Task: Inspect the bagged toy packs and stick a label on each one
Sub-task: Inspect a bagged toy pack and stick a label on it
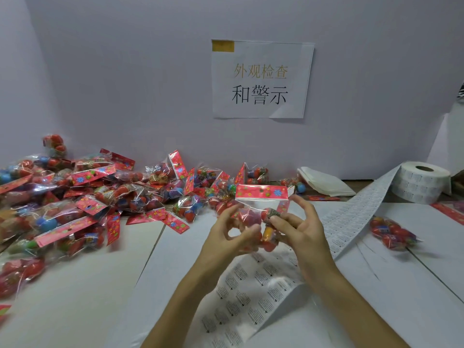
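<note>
I hold one clear toy pack [261, 192] with a red flowered header card upright above the table's middle. My left hand [226, 234] grips the bag's lower left, fingers curled round the red toys inside. My right hand [298, 227] holds the bag's right side, thumb and fingers around a small toy. A strip of white printed labels [253, 297] runs under my hands and up to a label roll [421, 183] at the far right.
A big heap of the same toy packs [75, 197] covers the left and back of the table. One pack [391, 234] lies alone on the right. A stack of white sheets [326, 183] sits by the wall, under a paper sign [261, 79].
</note>
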`<state>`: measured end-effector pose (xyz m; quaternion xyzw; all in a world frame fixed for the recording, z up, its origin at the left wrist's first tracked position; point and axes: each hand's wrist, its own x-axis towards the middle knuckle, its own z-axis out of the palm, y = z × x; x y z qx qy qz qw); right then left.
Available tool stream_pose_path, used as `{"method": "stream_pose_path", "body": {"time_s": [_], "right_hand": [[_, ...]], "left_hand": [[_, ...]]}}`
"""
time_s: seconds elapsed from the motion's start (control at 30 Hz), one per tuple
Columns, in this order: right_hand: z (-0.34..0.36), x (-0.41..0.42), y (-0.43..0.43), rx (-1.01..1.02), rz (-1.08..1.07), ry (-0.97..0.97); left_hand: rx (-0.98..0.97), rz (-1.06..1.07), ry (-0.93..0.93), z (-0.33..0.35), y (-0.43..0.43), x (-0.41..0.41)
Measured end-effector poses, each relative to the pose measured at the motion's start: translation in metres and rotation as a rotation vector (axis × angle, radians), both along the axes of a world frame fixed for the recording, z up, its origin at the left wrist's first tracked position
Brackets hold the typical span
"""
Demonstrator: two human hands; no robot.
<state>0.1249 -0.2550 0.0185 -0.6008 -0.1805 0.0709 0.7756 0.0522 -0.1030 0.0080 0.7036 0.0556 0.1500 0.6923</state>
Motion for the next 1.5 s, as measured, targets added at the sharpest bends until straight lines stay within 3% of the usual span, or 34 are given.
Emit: {"method": "stream_pose_path", "body": {"time_s": [0.27, 0.63, 0.87, 1.0, 1.17, 1.33, 1.5], "right_hand": [[-0.001, -0.004, 0.000, -0.088, 0.121, -0.153], [-0.003, -0.002, 0.000, -0.113, 0.038, -0.201], [0.000, 0.001, -0.004, -0.075, -0.010, -0.188], [0.001, 0.001, -0.004, -0.079, -0.023, -0.200], [0.002, -0.001, 0.000, -0.110, 0.019, -0.179], [0.003, 0.001, -0.005, -0.115, -0.018, -0.136], [0.001, -0.001, -0.004, 0.057, 0.214, 0.002]], "left_hand": [[0.008, 0.122, -0.026, 0.002, 0.004, -0.003], [0.048, 0.098, -0.038, 0.000, 0.001, -0.004], [0.030, -0.155, 0.161, -0.001, 0.001, -0.005], [0.048, -0.170, 0.167, -0.004, 0.001, -0.004], [-0.045, -0.064, 0.103, -0.004, 0.004, -0.002], [-0.301, 0.034, 0.085, 0.002, 0.012, -0.002], [-0.485, 0.071, 0.041, 0.003, 0.016, -0.004]]}}
